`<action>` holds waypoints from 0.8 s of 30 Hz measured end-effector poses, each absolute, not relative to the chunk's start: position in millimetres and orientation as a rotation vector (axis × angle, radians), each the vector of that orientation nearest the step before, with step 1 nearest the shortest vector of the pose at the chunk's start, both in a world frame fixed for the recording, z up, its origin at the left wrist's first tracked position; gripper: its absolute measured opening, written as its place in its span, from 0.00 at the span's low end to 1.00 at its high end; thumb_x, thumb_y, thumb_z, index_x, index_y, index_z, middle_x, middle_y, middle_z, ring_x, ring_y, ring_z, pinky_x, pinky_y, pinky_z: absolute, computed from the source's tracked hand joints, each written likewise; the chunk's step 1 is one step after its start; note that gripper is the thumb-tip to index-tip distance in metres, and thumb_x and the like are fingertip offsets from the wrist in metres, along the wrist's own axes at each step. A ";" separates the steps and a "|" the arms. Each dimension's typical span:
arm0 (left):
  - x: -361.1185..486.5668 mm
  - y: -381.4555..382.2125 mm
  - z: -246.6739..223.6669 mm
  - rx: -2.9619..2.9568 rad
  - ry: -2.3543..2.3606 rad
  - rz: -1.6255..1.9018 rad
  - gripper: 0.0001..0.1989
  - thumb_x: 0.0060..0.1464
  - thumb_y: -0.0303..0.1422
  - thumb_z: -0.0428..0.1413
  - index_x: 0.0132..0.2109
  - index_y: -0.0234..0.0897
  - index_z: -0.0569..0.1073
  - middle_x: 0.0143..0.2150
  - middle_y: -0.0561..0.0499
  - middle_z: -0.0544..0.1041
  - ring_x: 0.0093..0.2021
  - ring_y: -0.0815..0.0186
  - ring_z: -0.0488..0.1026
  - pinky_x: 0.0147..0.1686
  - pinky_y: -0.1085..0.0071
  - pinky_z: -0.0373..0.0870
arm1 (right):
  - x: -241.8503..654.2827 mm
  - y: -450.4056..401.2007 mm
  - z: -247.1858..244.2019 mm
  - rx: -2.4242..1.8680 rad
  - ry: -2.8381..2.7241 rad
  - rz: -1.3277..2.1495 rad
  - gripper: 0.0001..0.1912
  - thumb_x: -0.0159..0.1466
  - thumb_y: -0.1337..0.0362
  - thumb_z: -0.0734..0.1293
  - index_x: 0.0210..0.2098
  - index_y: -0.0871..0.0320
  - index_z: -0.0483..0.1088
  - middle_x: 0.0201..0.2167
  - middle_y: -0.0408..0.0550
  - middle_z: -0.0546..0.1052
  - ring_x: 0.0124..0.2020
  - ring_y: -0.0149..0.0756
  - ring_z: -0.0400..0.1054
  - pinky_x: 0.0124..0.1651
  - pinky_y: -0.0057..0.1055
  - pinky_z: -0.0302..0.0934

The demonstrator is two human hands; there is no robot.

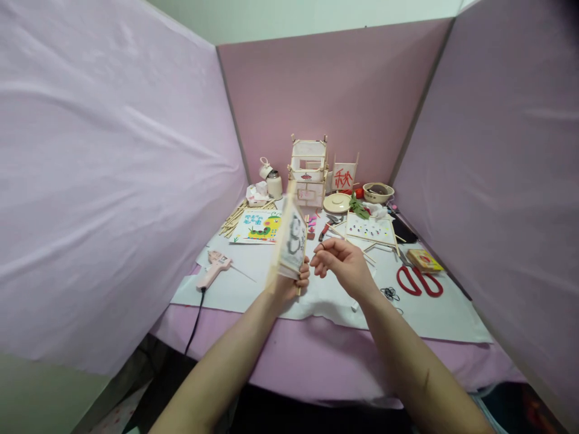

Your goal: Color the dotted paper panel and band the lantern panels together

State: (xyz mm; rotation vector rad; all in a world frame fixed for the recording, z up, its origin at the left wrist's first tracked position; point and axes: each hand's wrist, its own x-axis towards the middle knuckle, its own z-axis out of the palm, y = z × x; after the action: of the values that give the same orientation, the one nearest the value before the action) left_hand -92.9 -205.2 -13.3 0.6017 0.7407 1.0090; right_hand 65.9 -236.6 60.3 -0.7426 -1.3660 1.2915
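My left hand (302, 278) is closed around the lower end of a stick frame with a painted white paper panel (294, 241), held upright and seen nearly edge-on. Dark brush marks show on the panel. To its right my right hand (339, 260) pinches a thin dark loop, like a black elastic band (322, 245), between thumb and forefinger. The two hands are close but apart. Several black elastic bands (389, 293) lie on the white sheet beside my right forearm. Most of my left fingers are hidden behind the frame.
A pink glue gun (214, 269) with a cord lies left; red-handled scissors (420, 282) and a yellow box (424, 261) lie right. Behind stand a stick-and-paper tower (308, 172), a jar (274, 185), a plate (337, 203) and a bowl (378, 192). A picture book (256, 227) lies near loose sticks (233, 220).
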 end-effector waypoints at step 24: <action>-99.4 -216.9 -15.2 0.580 0.676 1.007 0.06 0.58 0.26 0.46 0.35 0.32 0.66 0.23 0.56 0.54 0.19 0.74 0.51 0.15 0.82 0.48 | 63.8 -212.0 15.9 -0.900 -1.189 1.404 0.14 0.53 0.54 0.72 0.29 0.57 0.68 0.23 0.43 0.75 0.20 0.28 0.65 0.23 0.24 0.57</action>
State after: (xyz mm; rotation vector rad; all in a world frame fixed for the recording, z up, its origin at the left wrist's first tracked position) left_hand -99.4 -216.9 -15.2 0.5801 0.6761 1.0068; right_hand 63.8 -212.0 15.9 -0.9003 -1.1888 1.4037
